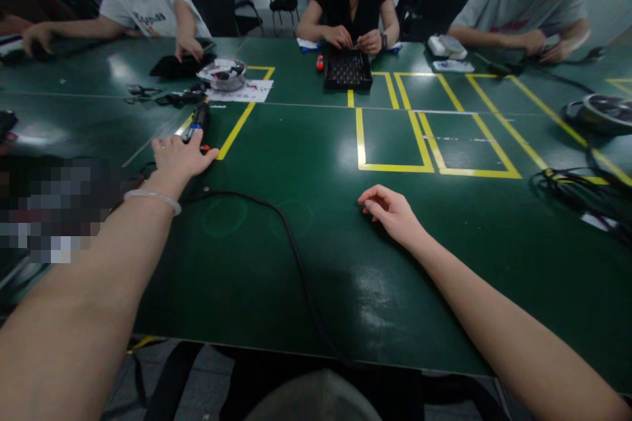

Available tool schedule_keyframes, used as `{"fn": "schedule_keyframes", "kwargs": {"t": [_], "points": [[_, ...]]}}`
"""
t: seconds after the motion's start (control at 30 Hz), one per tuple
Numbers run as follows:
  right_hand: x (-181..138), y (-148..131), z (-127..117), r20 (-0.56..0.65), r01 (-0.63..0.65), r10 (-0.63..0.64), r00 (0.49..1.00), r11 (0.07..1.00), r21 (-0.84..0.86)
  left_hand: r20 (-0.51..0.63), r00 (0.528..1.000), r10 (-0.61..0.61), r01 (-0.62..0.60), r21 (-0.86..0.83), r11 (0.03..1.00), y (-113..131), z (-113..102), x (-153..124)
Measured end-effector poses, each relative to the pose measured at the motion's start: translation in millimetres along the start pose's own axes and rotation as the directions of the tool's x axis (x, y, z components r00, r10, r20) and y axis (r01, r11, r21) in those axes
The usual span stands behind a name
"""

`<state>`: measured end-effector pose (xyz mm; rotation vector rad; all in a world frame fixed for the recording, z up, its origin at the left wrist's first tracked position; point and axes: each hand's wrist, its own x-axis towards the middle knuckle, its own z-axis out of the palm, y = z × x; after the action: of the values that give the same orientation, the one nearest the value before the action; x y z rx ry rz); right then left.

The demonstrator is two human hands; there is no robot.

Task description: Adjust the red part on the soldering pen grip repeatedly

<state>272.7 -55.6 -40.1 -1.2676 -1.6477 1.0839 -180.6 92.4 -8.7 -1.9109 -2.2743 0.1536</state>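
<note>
My left hand (180,156) reaches out at the left of the green table with thumb and fingers spread. Just past its fingertips lies a black cylindrical tool with a blue band (198,122); whether the fingers touch it I cannot tell. A small orange-red piece (206,149) shows by the thumb, partly hidden. My right hand (390,210) is low over the table's middle right, fingers loosely curled, thumb a little apart, nothing visible in it.
A black cable (291,237) crosses the green table (326,283) to its near edge. Yellow tape outlines (395,168) mark the surface. Across sit several people, a black tray (348,72), a clear round container (224,75) and a white paper (257,90). Coiled cables (577,191) lie right.
</note>
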Motion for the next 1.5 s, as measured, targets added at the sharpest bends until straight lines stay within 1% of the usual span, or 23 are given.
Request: {"fn": "schedule_keyframes", "kwargs": {"t": [0.1, 0.2, 0.37, 0.43, 0.53, 0.6, 0.67, 0.77, 0.8, 0.87, 0.93, 1.0, 1.1, 1.17, 1.27, 1.33, 1.4, 1.5], "points": [[0.5, 0.5, 0.2, 0.006, 0.009, -0.009, 1.000, 1.000, -0.014, 0.021, 1.000, -0.019, 0.019, -0.014, 1.000, -3.0, -0.8, 0.7], [1.0, 0.4, 0.4, 0.014, 0.018, -0.017, 1.000, 0.999, -0.041, 0.029, 1.000, -0.006, 0.007, -0.010, 1.000, -2.2, -2.1, -1.3], [0.8, -0.4, 1.0, 0.019, 0.005, -0.004, 1.000, 0.999, -0.043, -0.007, 0.999, 0.051, -0.051, -0.025, 0.998, 11.8, -3.1, -16.3], [0.5, -1.1, 1.5, 0.017, -0.001, 0.002, 1.000, 0.999, -0.037, -0.026, 0.997, 0.074, -0.075, -0.051, 0.996, 23.4, -4.3, -26.7], [0.2, -2.4, 2.2, 0.013, -0.009, 0.010, 1.000, 0.999, -0.033, -0.060, 0.995, 0.084, -0.089, -0.076, 0.993, 48.4, -9.3, -47.8], [0.2, -2.8, 2.3, 0.011, -0.016, 0.016, 1.000, 1.000, -0.021, -0.058, 0.993, 0.107, -0.111, -0.067, 0.992, 68.7, -15.3, -66.2], [-0.1, -2.5, 2.1, 0.002, -0.013, 0.013, 1.000, 1.000, 0.006, -0.060, 0.984, 0.165, -0.167, -0.025, 0.986, 90.2, -22.9, -88.7], [-2.2, -3.6, 1.6, -0.048, 0.050, -0.050, 0.998, 0.999, -0.009, -0.080, 0.949, 0.306, -0.305, 0.022, 0.952, 122.5, -35.7, -127.5], [-3.6, -5.4, 1.7, -0.071, 0.089, -0.092, 0.993, 0.995, -0.048, -0.086, 0.932, 0.351, -0.350, 0.028, 0.936, 133.1, -40.0, -140.6], [-7.6, -11.4, 2.6, -0.092, 0.186, -0.205, 0.974, 0.966, -0.180, -0.088, 0.898, 0.430, -0.430, 0.021, 0.903, 153.6, -48.3, -165.0], [-12.2, -19.5, 4.9, -0.040, 0.267, -0.289, 0.956, 0.922, -0.280, -0.087, 0.869, 0.488, -0.490, -0.010, 0.871, 172.2, -56.0, -184.3], [-16.3, -26.6, 8.2, 0.061, 0.318, -0.316, 0.947, 0.885, -0.340, -0.092, 0.837, 0.540, -0.546, -0.053, 0.836, 187.3, -62.4, -196.7], [-19.4, -31.3, 12.7, 0.208, 0.336, -0.277, 0.938, 0.874, -0.350, -0.088, 0.788, 0.610, -0.616, -0.139, 0.776, 200.5, -67.6, -202.6], [-19.2, -30.8, 13.5, 0.267, 0.334, -0.252, 0.930, 0.882, -0.333, -0.080, 0.754, 0.652, -0.652, -0.214, 0.727, 203.2, -67.3, -200.9], [-17.2, -28.3, 11.1, 0.309, 0.336, -0.248, 0.918, 0.900, -0.278, -0.096, 0.716, 0.692, -0.682, -0.308, 0.663, 201.9, -62.8, -197.0], [-15.6, -26.7, 8.4, 0.323, 0.321, -0.240, 0.915, 0.920, -0.224, -0.098, 0.708, 0.700, -0.685, -0.337, 0.645, 200.1, -59.6, -195.4], [-14.6, -25.5, 6.2, 0.334, 0.284, -0.215, 0.918, 0.943, -0.173, -0.086, 0.700, 0.709, -0.686, -0.357, 0.634, 198.8, -57.3, -194.6], [-14.3, -24.6, 4.9, 0.355, 0.217, -0.161, 0.921, 0.969, -0.121, -0.079, 0.677, 0.732, -0.701, -0.373, 0.608, 197.3, -55.4, -192.8]]}}
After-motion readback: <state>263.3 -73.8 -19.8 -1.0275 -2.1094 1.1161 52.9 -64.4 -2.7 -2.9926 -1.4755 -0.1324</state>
